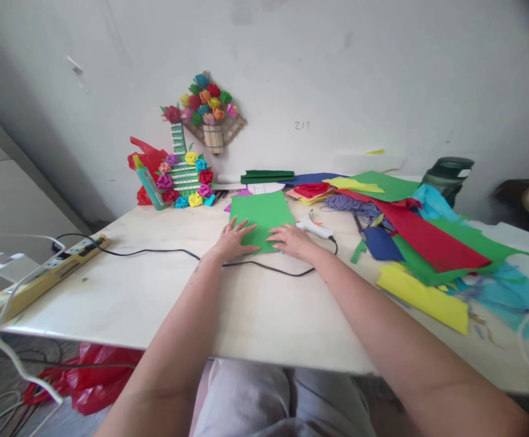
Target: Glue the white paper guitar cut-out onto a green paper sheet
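Observation:
A flat green sheet of paper (262, 212) lies on the white table in front of me. My left hand (235, 240) rests on its lower left part, fingers spread. At the lower right edge of the sheet is my right hand (294, 241), palm down with the fingers stretched out and slightly bent. Just beyond that hand, a white glue gun (315, 229) lies on its side. Its black cord (264, 265) runs along the table past both wrists.
A yellow power strip (40, 276) sits at the left edge. Behind stand a glue bottle (149, 183) and a guitar-shaped paper-flower craft (185, 176). Coloured papers (432, 237), purple yarn (353, 206) and a dark green bottle (449, 179) crowd the right side.

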Demonstrator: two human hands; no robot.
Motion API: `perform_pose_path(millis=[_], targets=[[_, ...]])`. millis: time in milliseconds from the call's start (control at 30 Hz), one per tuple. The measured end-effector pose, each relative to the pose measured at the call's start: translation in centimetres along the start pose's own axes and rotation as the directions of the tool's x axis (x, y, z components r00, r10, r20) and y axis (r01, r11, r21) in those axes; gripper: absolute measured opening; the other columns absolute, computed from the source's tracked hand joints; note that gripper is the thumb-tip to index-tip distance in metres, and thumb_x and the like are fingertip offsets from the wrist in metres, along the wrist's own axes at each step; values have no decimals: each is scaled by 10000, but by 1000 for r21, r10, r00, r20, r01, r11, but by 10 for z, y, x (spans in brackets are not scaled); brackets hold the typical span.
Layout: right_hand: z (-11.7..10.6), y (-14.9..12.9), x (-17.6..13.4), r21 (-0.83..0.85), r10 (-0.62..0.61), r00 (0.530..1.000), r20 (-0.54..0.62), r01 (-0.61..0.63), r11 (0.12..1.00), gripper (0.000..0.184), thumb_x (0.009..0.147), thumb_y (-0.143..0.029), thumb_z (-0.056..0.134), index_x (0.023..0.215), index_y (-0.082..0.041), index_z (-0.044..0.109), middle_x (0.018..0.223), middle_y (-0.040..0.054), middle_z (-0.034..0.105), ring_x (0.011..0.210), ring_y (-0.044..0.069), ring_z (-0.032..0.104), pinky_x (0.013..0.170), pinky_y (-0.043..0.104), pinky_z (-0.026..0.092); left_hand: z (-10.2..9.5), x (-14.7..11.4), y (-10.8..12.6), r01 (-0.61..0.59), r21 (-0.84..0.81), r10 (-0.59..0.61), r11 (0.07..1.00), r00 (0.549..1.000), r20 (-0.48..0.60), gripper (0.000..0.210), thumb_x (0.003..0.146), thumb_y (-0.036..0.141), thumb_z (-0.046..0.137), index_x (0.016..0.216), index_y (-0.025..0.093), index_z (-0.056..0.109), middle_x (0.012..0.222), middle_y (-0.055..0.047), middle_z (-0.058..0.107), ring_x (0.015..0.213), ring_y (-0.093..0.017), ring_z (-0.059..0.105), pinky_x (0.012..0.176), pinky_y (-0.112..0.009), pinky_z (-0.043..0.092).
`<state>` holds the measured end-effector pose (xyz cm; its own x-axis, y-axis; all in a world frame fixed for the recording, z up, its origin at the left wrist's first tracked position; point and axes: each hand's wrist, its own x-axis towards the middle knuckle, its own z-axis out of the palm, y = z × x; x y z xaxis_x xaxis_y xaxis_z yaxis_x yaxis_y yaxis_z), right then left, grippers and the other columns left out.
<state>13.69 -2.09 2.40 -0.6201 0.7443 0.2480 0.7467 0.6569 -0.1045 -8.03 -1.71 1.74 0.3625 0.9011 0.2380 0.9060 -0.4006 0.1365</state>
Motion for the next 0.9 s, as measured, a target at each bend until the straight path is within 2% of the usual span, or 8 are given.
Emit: perform_pose_path(millis=[133,233,400,533,667,800,900], targets=[[-5,-5,-4,-58,-30,998,53,33,998,311,845,-256,407,1088,-344,581,1223,-31,508,1068,200,429,860,351,359,-2,-2,2,108,-3,-107,994,988,111,830,640,647,489,1346,290,238,1417,-53,210,1293,-341,9,994,-510,119],[-8,-8,-6,-79,-36,995,91,43,996,326,836,-280,397,1102,-359,568,1252,-36,482,1095,221,418,867,377,354,-3,-3,4,104,2,-104,995,983,152,811,654,676,433,1347,312,221,1425,-43,184,1294,-335,-12,989,-531,92],[-12,-11,-7,-95,-83,985,150,99,991,345,808,-316,426,1128,-365,546,1309,-44,420,1127,236,414,868,389,358,3,-2,14,72,74,-80,995,990,113,646,769,631,249,1326,304,292,1416,-1,208,1304,-288,-31,989,-552,-27],[-15,-12,-8,-87,-116,977,177,133,987,376,790,-296,450,1148,-383,523,1308,-62,419,1129,228,433,857,363,372,8,3,25,62,155,-71,986,996,54,616,806,578,209,1328,264,305,1401,-5,249,1306,-272,-36,981,-544,-106],[-15,-9,-9,-56,-115,985,125,122,991,361,763,-232,459,1080,-347,587,1217,-69,515,1075,200,491,868,328,373,9,5,31,66,155,-78,986,994,77,644,792,604,205,1335,267,288,1412,-3,216,1303,-287,-44,980,-564,-78],[-11,-2,-9,-102,-20,1000,-2,19,995,345,742,-168,449,1012,-259,643,1105,-15,601,1025,199,528,899,330,351,8,4,30,105,112,-120,988,984,134,714,747,669,213,1352,290,224,1430,5,149,1298,-310,-52,979,-580,-23],[-12,1,-9,-89,44,999,29,-42,995,368,729,-179,472,1060,-252,617,1136,-15,581,1050,197,514,931,329,326,7,3,31,82,106,-102,991,975,198,788,705,717,225,1364,288,173,1438,-1,99,1296,-320,-49,975,-586,-14]])
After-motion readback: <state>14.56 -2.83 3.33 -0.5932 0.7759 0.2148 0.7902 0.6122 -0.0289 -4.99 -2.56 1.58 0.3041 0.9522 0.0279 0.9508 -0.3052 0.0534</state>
